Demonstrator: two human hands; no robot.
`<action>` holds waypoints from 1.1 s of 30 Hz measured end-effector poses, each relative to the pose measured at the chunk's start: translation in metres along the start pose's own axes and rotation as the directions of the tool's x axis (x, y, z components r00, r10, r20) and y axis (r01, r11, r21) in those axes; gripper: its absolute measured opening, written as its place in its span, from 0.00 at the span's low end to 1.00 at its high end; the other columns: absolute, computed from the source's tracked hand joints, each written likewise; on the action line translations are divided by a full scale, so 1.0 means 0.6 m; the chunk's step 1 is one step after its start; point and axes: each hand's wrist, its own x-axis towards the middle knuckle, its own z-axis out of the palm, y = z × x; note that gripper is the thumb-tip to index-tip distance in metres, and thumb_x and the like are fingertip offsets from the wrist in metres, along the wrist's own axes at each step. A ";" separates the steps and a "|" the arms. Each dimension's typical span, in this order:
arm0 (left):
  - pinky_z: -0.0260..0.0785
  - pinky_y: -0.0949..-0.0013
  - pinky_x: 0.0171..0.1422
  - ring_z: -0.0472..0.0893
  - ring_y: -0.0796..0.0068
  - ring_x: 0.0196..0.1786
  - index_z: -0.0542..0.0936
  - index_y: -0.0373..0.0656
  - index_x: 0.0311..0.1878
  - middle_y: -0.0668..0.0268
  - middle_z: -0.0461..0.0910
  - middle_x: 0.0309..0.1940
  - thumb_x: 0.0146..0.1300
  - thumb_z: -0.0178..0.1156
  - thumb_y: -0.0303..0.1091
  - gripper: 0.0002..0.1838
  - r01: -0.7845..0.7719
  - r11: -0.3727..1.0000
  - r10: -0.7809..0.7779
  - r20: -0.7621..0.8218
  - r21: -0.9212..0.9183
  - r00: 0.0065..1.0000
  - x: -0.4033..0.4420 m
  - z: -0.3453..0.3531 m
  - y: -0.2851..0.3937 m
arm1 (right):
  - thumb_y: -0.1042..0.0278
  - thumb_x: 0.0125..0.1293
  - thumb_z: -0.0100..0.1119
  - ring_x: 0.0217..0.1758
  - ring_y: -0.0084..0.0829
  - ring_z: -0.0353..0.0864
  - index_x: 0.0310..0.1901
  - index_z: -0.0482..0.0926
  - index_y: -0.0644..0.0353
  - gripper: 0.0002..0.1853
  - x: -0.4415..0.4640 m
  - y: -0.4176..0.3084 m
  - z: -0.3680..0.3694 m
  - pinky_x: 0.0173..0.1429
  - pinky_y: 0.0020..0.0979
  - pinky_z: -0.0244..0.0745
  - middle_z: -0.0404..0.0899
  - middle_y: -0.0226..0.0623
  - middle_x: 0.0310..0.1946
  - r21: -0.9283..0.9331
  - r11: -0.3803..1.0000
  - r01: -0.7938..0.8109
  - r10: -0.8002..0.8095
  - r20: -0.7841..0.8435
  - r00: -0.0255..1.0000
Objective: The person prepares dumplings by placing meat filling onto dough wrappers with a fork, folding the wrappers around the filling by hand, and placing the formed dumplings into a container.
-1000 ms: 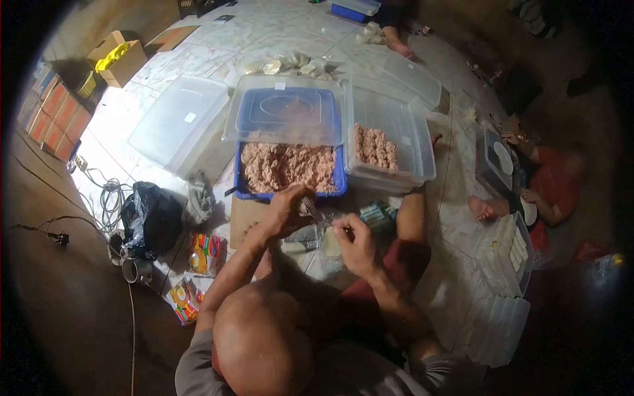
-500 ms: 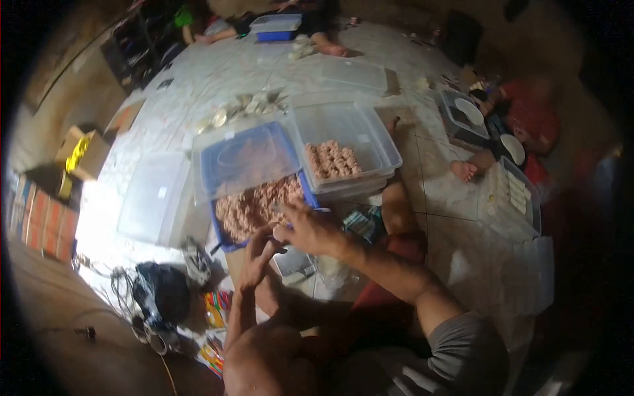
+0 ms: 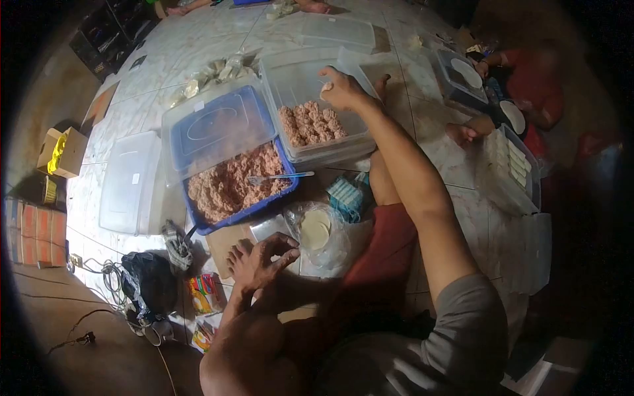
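My right hand point(image 3: 343, 91) reaches over a clear plastic box point(image 3: 297, 72), its fingers pinching a small pale dumpling point(image 3: 327, 86) that is partly hidden. Below it, rows of meat-filled dumplings point(image 3: 310, 124) sit close together in the box's near part. My left hand point(image 3: 264, 261) is low and near my body, thumb and fingers curved apart with nothing visible between them. In front of it is a blue tub point(image 3: 231, 221) of minced meat filling point(image 3: 228, 185), with a fork point(image 3: 277, 177) lying across. Round dumpling wrappers point(image 3: 316, 229) lie in an opened plastic bag beside my left hand.
A blue lid point(image 3: 214, 125) covers the tub's far part. Clear lids point(image 3: 129, 188) lie on the tiled floor. A black plastic bag point(image 3: 150, 284) and cables are at left. At right, a person in a red shirt point(image 3: 535, 89) sits by another box point(image 3: 512, 188) with pale rolls.
My right hand has moved from beside my left hand, away from me to above the clear box. My left hand has dropped slightly nearer my body. The fork on the filling now shows plainly.
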 end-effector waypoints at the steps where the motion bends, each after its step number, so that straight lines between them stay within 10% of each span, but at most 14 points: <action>1: 0.69 0.64 0.62 0.84 0.70 0.51 0.81 0.48 0.53 0.65 0.86 0.47 0.70 0.62 0.55 0.21 -0.013 0.999 0.011 0.064 0.041 0.998 0.004 -0.002 0.003 | 0.61 0.60 0.63 0.43 0.46 0.86 0.50 0.80 0.61 0.19 0.019 0.020 0.005 0.49 0.41 0.79 0.84 0.51 0.41 -0.017 0.991 -0.135 0.136 0.117 0.984; 11: 0.72 0.64 0.60 0.86 0.68 0.50 0.80 0.42 0.53 0.61 0.85 0.48 0.70 0.64 0.48 0.20 -0.028 0.998 0.028 0.005 0.059 1.000 0.015 0.000 -0.012 | 0.38 0.71 0.47 0.53 0.54 0.84 0.45 0.86 0.61 0.31 0.031 0.038 0.051 0.65 0.48 0.72 0.85 0.54 0.42 -0.197 0.963 -0.186 0.251 0.386 0.888; 15: 0.72 0.63 0.60 0.86 0.67 0.49 0.80 0.42 0.53 0.61 0.85 0.48 0.70 0.64 0.49 0.20 -0.084 0.990 0.086 -0.017 0.117 0.996 0.014 -0.001 -0.021 | 0.43 0.74 0.51 0.50 0.49 0.86 0.47 0.85 0.60 0.26 -0.006 0.054 0.023 0.73 0.43 0.66 0.86 0.50 0.40 0.020 0.995 -0.100 0.096 0.151 0.984; 18: 0.73 0.63 0.58 0.85 0.68 0.48 0.80 0.40 0.52 0.59 0.86 0.46 0.70 0.64 0.48 0.20 -0.036 0.998 0.034 -0.032 -0.052 0.999 0.009 -0.004 -0.019 | 0.61 0.71 0.61 0.41 0.41 0.86 0.48 0.83 0.61 0.13 -0.088 0.026 -0.031 0.49 0.41 0.78 0.86 0.46 0.36 -0.008 0.993 0.119 -0.118 -0.208 0.971; 21: 0.74 0.65 0.56 0.84 0.73 0.46 0.80 0.38 0.50 0.60 0.86 0.44 0.71 0.63 0.46 0.18 -0.025 0.992 0.018 -0.060 -0.122 0.998 0.003 -0.008 -0.004 | 0.60 0.70 0.63 0.34 0.34 0.84 0.45 0.83 0.61 0.12 -0.232 -0.014 -0.038 0.44 0.33 0.77 0.85 0.42 0.32 0.331 0.943 0.040 -0.018 -0.067 0.998; 23: 0.75 0.65 0.54 0.83 0.74 0.46 0.79 0.37 0.51 0.61 0.85 0.44 0.73 0.62 0.43 0.17 -0.058 0.973 0.042 -0.078 -0.222 0.996 0.009 -0.005 -0.028 | 0.56 0.70 0.63 0.42 0.38 0.85 0.48 0.83 0.61 0.16 -0.314 -0.092 -0.063 0.49 0.39 0.78 0.86 0.46 0.40 0.039 0.973 -0.227 0.211 0.247 0.946; 26: 0.73 0.60 0.59 0.81 0.68 0.53 0.74 0.36 0.61 0.59 0.82 0.53 0.77 0.54 0.48 0.23 -0.164 0.734 0.121 -0.111 -0.660 0.986 0.024 -0.017 -0.033 | 0.57 0.72 0.58 0.62 0.48 0.78 0.55 0.83 0.57 0.17 -0.412 0.033 0.103 0.67 0.46 0.71 0.79 0.54 0.58 -0.351 0.936 0.001 0.038 0.105 0.994; 29: 0.71 0.61 0.63 0.79 0.66 0.59 0.70 0.37 0.68 0.57 0.79 0.59 0.78 0.50 0.51 0.28 -0.228 0.657 0.197 -0.128 -0.719 0.972 0.044 -0.033 -0.003 | 0.60 0.74 0.48 0.68 0.51 0.73 0.56 0.81 0.60 0.19 -0.436 0.147 0.206 0.73 0.47 0.65 0.77 0.57 0.61 -0.389 0.920 -0.041 0.108 0.150 0.983; 30: 0.70 0.59 0.67 0.77 0.63 0.64 0.66 0.38 0.73 0.55 0.76 0.65 0.77 0.55 0.45 0.29 -0.321 0.776 0.278 -0.164 -0.543 0.947 0.039 -0.046 0.005 | 0.60 0.75 0.44 0.66 0.52 0.74 0.56 0.80 0.62 0.20 -0.404 0.155 0.213 0.71 0.47 0.67 0.78 0.56 0.60 -0.279 0.958 -0.063 0.114 0.174 0.978; 31: 0.67 0.58 0.70 0.77 0.60 0.65 0.64 0.38 0.74 0.53 0.74 0.67 0.71 0.63 0.39 0.33 -0.382 0.843 0.304 -0.251 -0.378 0.919 0.045 -0.048 0.012 | 0.66 0.73 0.46 0.57 0.45 0.83 0.51 0.82 0.64 0.17 -0.380 0.075 0.147 0.62 0.40 0.74 0.84 0.54 0.51 0.205 0.918 -0.340 0.298 0.208 0.932; 33: 0.67 0.57 0.71 0.77 0.57 0.65 0.64 0.36 0.73 0.50 0.73 0.68 0.66 0.69 0.34 0.36 -0.346 0.936 0.349 -0.314 0.069 0.883 0.050 -0.066 0.034 | 0.68 0.76 0.48 0.46 0.47 0.84 0.49 0.80 0.68 0.13 -0.364 0.051 0.135 0.48 0.41 0.76 0.85 0.53 0.42 0.071 0.965 -0.254 0.257 -0.035 0.966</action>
